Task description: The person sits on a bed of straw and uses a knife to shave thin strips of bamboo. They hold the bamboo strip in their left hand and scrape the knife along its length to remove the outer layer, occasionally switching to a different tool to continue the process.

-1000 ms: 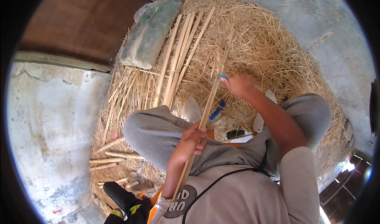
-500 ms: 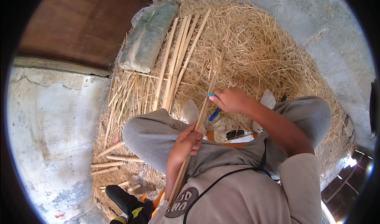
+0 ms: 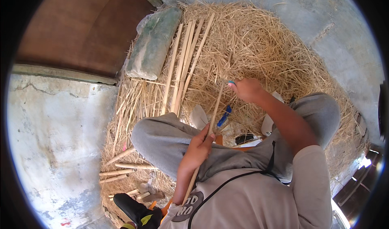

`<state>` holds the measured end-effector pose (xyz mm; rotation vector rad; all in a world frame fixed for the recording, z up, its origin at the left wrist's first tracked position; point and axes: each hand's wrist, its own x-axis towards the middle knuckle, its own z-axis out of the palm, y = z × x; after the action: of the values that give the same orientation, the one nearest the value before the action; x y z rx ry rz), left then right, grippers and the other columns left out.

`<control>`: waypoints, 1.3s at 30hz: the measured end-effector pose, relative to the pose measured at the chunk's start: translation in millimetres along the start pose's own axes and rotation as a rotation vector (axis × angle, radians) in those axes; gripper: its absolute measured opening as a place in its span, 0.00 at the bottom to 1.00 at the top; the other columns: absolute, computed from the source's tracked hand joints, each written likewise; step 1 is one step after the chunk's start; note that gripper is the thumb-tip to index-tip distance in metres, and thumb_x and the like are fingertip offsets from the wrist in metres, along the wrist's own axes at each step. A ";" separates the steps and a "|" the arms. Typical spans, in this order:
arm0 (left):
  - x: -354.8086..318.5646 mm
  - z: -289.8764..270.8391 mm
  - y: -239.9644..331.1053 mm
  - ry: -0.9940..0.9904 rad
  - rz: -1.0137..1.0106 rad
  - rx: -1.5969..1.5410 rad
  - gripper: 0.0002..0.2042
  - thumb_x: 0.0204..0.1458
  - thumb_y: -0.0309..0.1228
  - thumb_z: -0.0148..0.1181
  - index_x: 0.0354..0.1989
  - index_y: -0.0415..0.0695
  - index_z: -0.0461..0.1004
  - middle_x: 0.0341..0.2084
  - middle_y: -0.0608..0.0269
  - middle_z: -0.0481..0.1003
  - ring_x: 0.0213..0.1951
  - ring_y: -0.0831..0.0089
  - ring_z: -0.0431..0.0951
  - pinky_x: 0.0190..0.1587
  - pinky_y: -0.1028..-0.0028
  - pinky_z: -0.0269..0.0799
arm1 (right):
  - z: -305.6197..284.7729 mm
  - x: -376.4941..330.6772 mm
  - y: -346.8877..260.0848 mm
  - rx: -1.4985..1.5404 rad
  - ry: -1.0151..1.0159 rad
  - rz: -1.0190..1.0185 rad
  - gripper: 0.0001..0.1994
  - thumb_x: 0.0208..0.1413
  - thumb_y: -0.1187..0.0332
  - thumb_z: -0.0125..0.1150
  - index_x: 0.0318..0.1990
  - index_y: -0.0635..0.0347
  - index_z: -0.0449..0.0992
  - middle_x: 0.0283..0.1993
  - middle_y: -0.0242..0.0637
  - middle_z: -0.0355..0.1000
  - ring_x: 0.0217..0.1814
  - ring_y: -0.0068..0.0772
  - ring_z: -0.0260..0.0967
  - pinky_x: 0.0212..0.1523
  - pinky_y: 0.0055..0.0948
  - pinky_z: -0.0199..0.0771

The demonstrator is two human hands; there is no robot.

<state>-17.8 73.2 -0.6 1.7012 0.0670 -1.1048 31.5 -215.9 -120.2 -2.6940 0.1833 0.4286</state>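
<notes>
A long, narrow wooden strip (image 3: 217,105) slants from beside my torso out over the straw. My left hand (image 3: 198,149) is closed round it just above my lap. Closer to its far end, my right hand (image 3: 248,89) is closed on a knife with a teal handle (image 3: 231,83). The knife's pale blade lies at or beside the strip's far end; whether it touches the wood I cannot tell. Below the right hand, a slim blue tool (image 3: 224,115) rests among the shavings between my crossed legs.
Several flat wooden strips (image 3: 178,71) lie side by side on the straw-like shavings (image 3: 259,46), next to a greenish wrapped bundle (image 3: 154,42). Short round sticks (image 3: 117,173) and a black shoe (image 3: 131,210) are at the lower left. Concrete walls (image 3: 52,132) stand on both sides.
My right hand with the knife has moved away from me along the strip toward its far end. My left hand still grips the strip, its fingers slightly shifted.
</notes>
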 end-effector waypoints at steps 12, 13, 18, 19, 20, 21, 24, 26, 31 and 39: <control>3.0 -5.4 -12.5 0.100 0.065 0.169 0.24 0.70 0.37 0.50 0.72 0.41 0.63 0.31 0.64 0.76 0.33 0.81 0.71 0.39 0.78 0.70 | -21.1 -39.6 -47.8 0.137 -0.112 -0.285 0.30 0.72 0.43 0.37 0.43 0.60 0.79 0.33 0.49 0.78 0.38 0.56 0.79 0.41 0.52 0.79; 5.2 -3.7 -13.0 0.102 0.081 0.199 0.24 0.70 0.37 0.50 0.72 0.40 0.63 0.34 0.61 0.77 0.37 0.80 0.72 0.43 0.78 0.70 | -20.8 -41.9 -45.4 0.151 -0.126 -0.252 0.30 0.72 0.43 0.37 0.44 0.60 0.79 0.33 0.49 0.78 0.38 0.56 0.79 0.42 0.52 0.79; 1.3 1.4 -9.8 0.115 0.091 0.283 0.24 0.71 0.37 0.49 0.71 0.39 0.63 0.39 0.56 0.79 0.43 0.78 0.72 0.51 0.77 0.69 | -5.6 -14.6 3.3 0.057 -0.071 -0.052 0.32 0.73 0.43 0.35 0.39 0.62 0.80 0.31 0.50 0.78 0.37 0.57 0.79 0.43 0.52 0.78; 2.1 0.1 -9.6 0.119 0.105 0.315 0.24 0.71 0.37 0.49 0.71 0.39 0.63 0.37 0.57 0.79 0.41 0.79 0.72 0.49 0.78 0.69 | -11.2 -11.5 9.9 0.042 -0.105 -0.021 0.32 0.73 0.43 0.35 0.38 0.62 0.80 0.30 0.50 0.78 0.37 0.57 0.79 0.44 0.52 0.78; 2.0 -0.8 -8.2 0.116 0.096 0.304 0.25 0.71 0.38 0.49 0.71 0.39 0.63 0.35 0.58 0.77 0.39 0.79 0.71 0.47 0.77 0.69 | -9.5 -9.6 7.9 0.086 -0.115 -0.036 0.33 0.73 0.43 0.35 0.37 0.62 0.80 0.30 0.50 0.78 0.37 0.57 0.79 0.43 0.52 0.78; 1.3 -1.5 -5.9 0.112 0.088 0.293 0.25 0.71 0.38 0.49 0.71 0.39 0.62 0.33 0.59 0.76 0.38 0.80 0.71 0.46 0.77 0.70 | -5.7 -7.6 3.8 0.129 -0.126 -0.051 0.33 0.73 0.43 0.35 0.36 0.62 0.80 0.30 0.50 0.78 0.36 0.57 0.79 0.43 0.52 0.78; 0.5 -3.4 -1.7 0.091 0.019 0.259 0.25 0.71 0.38 0.49 0.72 0.39 0.61 0.28 0.61 0.72 0.33 0.80 0.69 0.41 0.77 0.69 | -4.4 -20.6 -23.6 0.154 -0.127 -0.187 0.31 0.73 0.45 0.36 0.39 0.63 0.78 0.29 0.50 0.77 0.34 0.57 0.78 0.40 0.53 0.78; -0.7 -4.9 -4.3 0.093 0.024 0.273 0.26 0.71 0.39 0.49 0.72 0.39 0.61 0.27 0.60 0.72 0.32 0.79 0.69 0.40 0.76 0.69 | -12.9 -34.8 -37.9 0.127 -0.130 -0.276 0.30 0.74 0.45 0.36 0.40 0.63 0.77 0.28 0.49 0.76 0.33 0.57 0.78 0.38 0.53 0.78; 1.7 4.4 -1.8 0.133 0.173 0.469 0.26 0.70 0.39 0.49 0.72 0.39 0.60 0.28 0.50 0.75 0.32 0.74 0.73 0.42 0.72 0.71 | -3.6 -33.2 -24.6 0.079 -0.052 -0.164 0.30 0.74 0.46 0.36 0.39 0.62 0.77 0.27 0.49 0.76 0.32 0.56 0.78 0.37 0.54 0.78; -1.8 3.5 5.1 0.142 0.106 0.404 0.25 0.70 0.38 0.50 0.70 0.37 0.63 0.29 0.44 0.76 0.35 0.73 0.74 0.45 0.73 0.72 | -3.6 -18.2 -13.4 0.117 -0.077 -0.163 0.30 0.73 0.45 0.37 0.37 0.62 0.78 0.30 0.51 0.77 0.34 0.57 0.78 0.39 0.53 0.78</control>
<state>-18.3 69.0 4.2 2.1161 -0.1659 -0.9604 17.8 -204.0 -106.2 -2.5486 -0.0327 0.4559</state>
